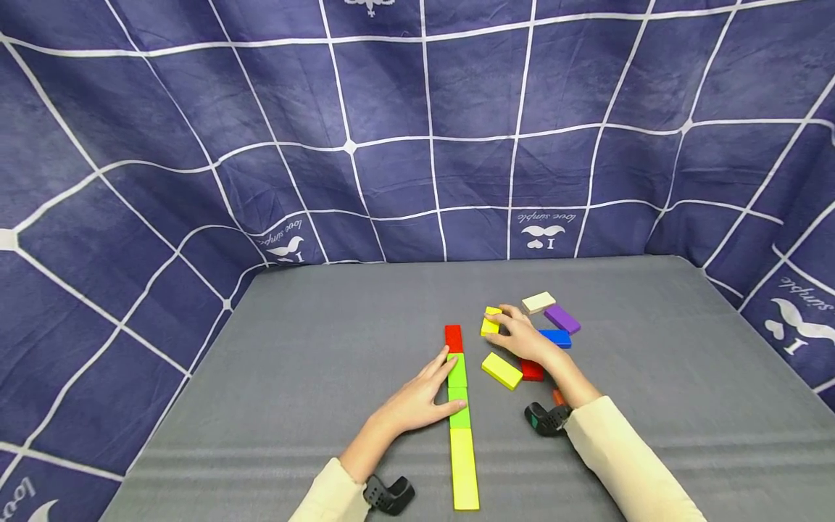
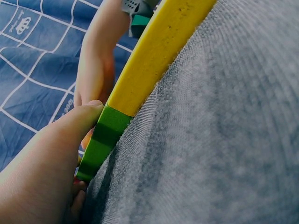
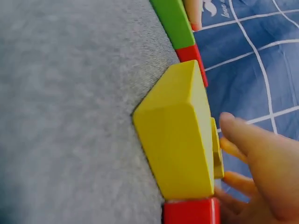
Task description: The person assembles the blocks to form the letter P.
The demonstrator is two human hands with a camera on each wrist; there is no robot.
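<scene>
A straight row runs along the table, with a red block (image 1: pixel 453 338) at the far end, two green blocks (image 1: pixel 458 374) in the middle and a long yellow strip (image 1: pixel 464 470) nearest. My left hand (image 1: pixel 417 399) rests against the green part, fingers extended along its left side and thumb touching it. My right hand (image 1: pixel 522 337) reaches over a small yellow block (image 1: pixel 489 328), fingers spread around it. In the right wrist view, a gap shows between the thumb and that yellow block (image 3: pixel 217 151). Another yellow block (image 1: pixel 501 371) lies nearer, beside the row.
Around the right hand lie a red block (image 1: pixel 532 371), a blue block (image 1: pixel 557 338), a purple block (image 1: pixel 562 319) and a cream block (image 1: pixel 538 302). An orange piece (image 1: pixel 558 397) shows partly beside the right wrist. A blue gridded cloth (image 1: pixel 391 174) hangs behind the grey table (image 1: pixel 313 333).
</scene>
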